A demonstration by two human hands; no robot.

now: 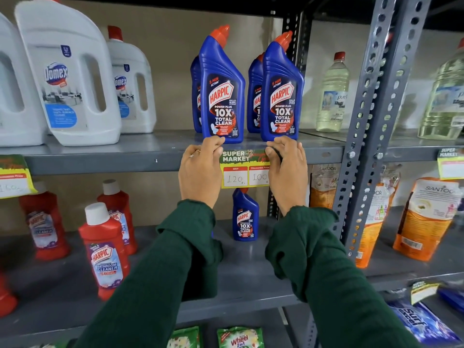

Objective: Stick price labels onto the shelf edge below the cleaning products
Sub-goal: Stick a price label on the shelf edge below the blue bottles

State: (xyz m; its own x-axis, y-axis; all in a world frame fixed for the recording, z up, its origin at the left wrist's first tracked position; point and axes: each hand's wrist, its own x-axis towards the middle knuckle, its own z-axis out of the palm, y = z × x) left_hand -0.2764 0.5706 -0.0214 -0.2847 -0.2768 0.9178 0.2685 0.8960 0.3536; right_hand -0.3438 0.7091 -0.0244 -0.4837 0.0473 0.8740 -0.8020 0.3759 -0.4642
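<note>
A green and yellow price label reading 120 and 100 lies against the grey shelf edge, just below two blue Harpic bottles. My left hand presses its left end, fingers curled over the top corner. My right hand covers the right end the same way. Both sleeves are dark green. The label's outer edges are hidden under my fingers.
White Domex jugs stand left on the same shelf. Another label hangs at far left, one more label at far right. Red Harpic bottles and a small blue bottle sit below. A perforated upright divides the bays.
</note>
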